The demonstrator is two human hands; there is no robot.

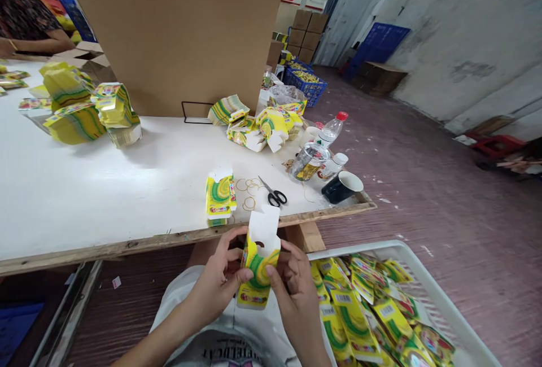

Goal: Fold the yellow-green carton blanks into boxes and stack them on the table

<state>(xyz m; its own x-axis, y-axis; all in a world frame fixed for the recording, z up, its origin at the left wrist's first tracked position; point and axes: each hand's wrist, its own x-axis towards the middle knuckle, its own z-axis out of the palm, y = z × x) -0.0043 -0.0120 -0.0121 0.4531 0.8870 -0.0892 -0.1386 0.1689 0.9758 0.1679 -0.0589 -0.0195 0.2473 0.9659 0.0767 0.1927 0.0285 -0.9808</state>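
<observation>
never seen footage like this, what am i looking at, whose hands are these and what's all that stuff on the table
There is no machine: one camera sits on a person's head and looks down at their own hands. The left hand and right hand hold a yellow-and-green carton, its top flap open. Ahead is a white table with another carton standing near the edge, rubber bands, scissors, a dark cup, a jar, a water bottle and piles of cartons. A white crate to the right holds flat packets. The arm at top left belongs to someone else.
</observation>
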